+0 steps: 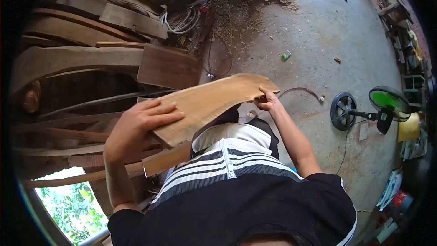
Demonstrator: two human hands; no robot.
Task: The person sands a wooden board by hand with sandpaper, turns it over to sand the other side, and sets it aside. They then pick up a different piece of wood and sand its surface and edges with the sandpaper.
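Note:
I hold a pale, irregularly shaped wooden plank (211, 102) in front of my body, tilted across the view. My left hand (136, 130) grips its near, lower-left end with fingers spread over the top face. My right hand (267, 101) pinches the far right end near its wavy edge. Below the plank shows my black shirt with white stripes and a zipper (227, 164).
A heap of stacked boards and curved wood pieces (91, 41) fills the left side. White cables (182, 20) and sawdust lie on the concrete floor (318, 27). A green standing fan (387, 105) lies at the right, beside clutter along the wall.

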